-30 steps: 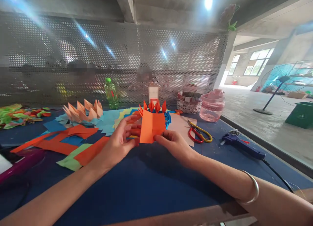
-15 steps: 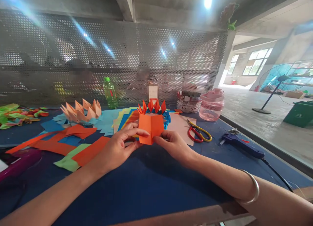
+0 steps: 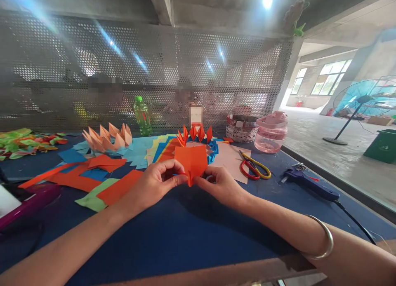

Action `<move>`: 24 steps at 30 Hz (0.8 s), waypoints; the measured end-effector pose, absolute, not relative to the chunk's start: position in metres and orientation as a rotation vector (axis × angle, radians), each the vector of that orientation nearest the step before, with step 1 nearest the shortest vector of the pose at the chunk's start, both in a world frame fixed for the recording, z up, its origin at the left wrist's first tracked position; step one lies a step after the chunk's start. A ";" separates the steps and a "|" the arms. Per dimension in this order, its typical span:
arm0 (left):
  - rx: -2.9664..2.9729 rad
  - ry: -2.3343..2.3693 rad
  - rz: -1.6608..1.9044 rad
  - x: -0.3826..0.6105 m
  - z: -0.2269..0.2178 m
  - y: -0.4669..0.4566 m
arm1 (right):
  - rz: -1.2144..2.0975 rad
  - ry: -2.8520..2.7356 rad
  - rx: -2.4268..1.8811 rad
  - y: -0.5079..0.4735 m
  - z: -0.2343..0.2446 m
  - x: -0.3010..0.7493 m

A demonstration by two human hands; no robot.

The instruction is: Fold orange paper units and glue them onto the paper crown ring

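Note:
An orange sheet of paper (image 3: 191, 157) is held up above the blue table, its lower edge pinched together into a narrow fold. My left hand (image 3: 162, 179) grips that lower edge between thumb and forefinger. On the other side, my right hand (image 3: 221, 184) is closed on the paper's lower right corner, thumb in front and fingers partly hidden behind. Just behind the paper stands a ring of folded blue paper (image 3: 213, 151) with red-orange pointed pieces (image 3: 201, 133), partly covered by the sheet.
Red-and-yellow scissors (image 3: 255, 166), a glue gun (image 3: 309, 185) and a pink jug (image 3: 271, 131) are on the right. Orange paper sheets (image 3: 119, 187), a peach folded-paper ring (image 3: 107, 138) and a green bottle (image 3: 142, 117) lie left. A perforated metal screen (image 3: 148, 59) rises behind the table.
The orange paper's lower edge has been pinched inward into a fold. My left thumb and fingers have moved in to its bottom middle. The view has shifted slightly left.

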State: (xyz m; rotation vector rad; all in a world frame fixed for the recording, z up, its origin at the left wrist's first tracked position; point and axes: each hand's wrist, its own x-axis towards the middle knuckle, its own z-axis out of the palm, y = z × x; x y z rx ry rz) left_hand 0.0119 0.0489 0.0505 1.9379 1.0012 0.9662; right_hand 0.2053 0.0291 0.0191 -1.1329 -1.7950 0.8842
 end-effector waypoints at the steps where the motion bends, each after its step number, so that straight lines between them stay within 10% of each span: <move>1: 1.920 1.007 0.966 0.012 0.049 0.049 | 0.885 -1.798 -1.131 0.029 0.019 0.205; 24: 1.836 1.034 1.151 0.019 0.031 0.048 | 0.962 -1.791 -1.072 0.026 0.018 0.201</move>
